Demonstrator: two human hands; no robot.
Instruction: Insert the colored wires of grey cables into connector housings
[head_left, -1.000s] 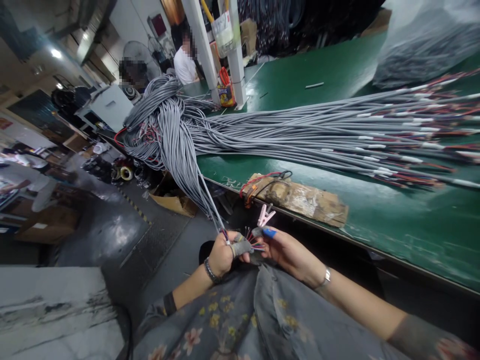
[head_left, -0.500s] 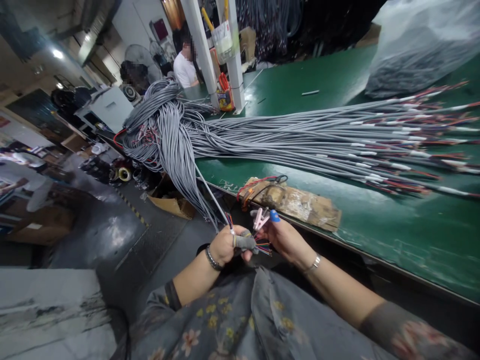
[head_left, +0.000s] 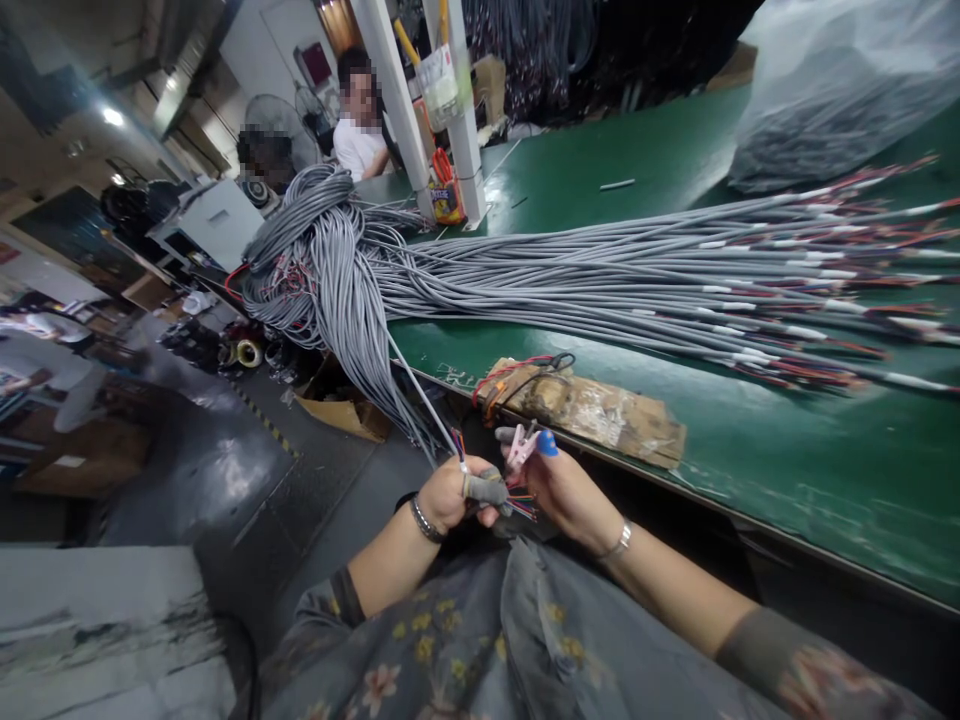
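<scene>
My left hand (head_left: 457, 493), with grey covers on its fingertips, is closed around the end of a grey multi-core cable (head_left: 425, 402). Thin coloured wires (head_left: 523, 503) fan out of that grip to the right. In my right hand (head_left: 568, 490) is a small pink spring clip (head_left: 520, 448), pinched between thumb and fingers just above the wires. Blue tape wraps the right thumb. Whether the clip's jaws touch any wire cannot be made out.
A thick bundle of grey cables (head_left: 525, 275) lies along the green table (head_left: 787, 480), stripped ends to the right. Near the table edge sits a worn wooden block (head_left: 600, 412) with red and black leads. A clear plastic bag (head_left: 840, 100) stands at back right; a person (head_left: 358, 140) sits beyond.
My right hand has shifted slightly with the pink clip, which has turned a little. The left hand keeps its hold on the cable. Behind the post, the person's head has lifted.
</scene>
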